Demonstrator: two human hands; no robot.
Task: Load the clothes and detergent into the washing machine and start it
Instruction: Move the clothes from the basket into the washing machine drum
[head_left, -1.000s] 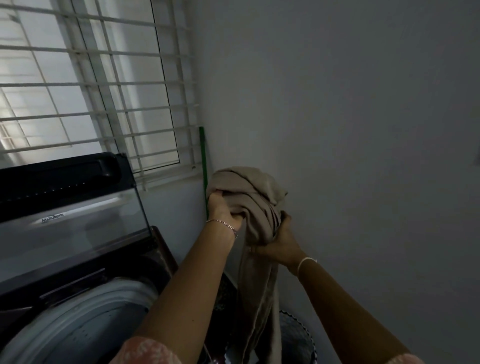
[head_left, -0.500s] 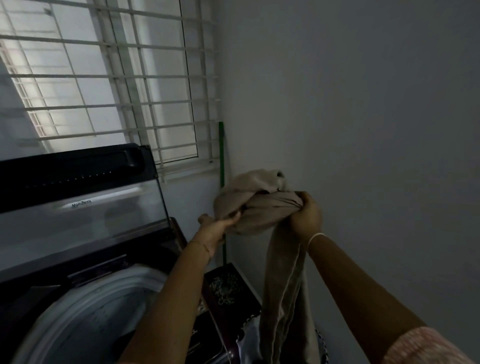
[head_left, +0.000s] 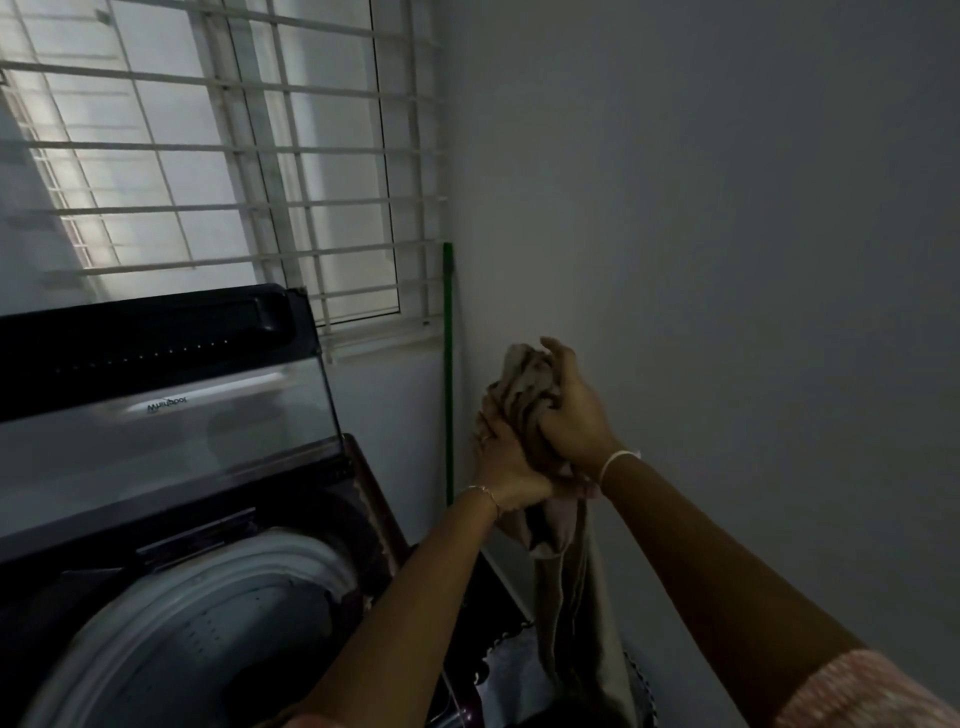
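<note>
My feed shows a dim corner with a plain grey wall to the right of the washing machine and a barred window behind it. The washing machine is a top-loader at the lower left of my view. Its lid stands raised and leans back toward the window, and the pale rim of the drum is open below it. A thin green pole stands upright in the corner just right of the machine's lid. Right of the machine and higher than its top deck, both hands are bunched on a beige cloth. The left hand has its fingers curled round the lower part of the wad, on the side nearer the machine. The right hand clamps the wad from the far side, its fingers wrapped over the top. The two hands touch at the heel, and the cloth is squeezed between them. A long tail of the cloth hangs straight down from the hands, beside the machine's right edge and clear of the drum opening. I see a thin bracelet on the left wrist, a white band on the right, and a pink sleeve at the right arm's near end. I cannot make out the dark shape where the tail ends.
</note>
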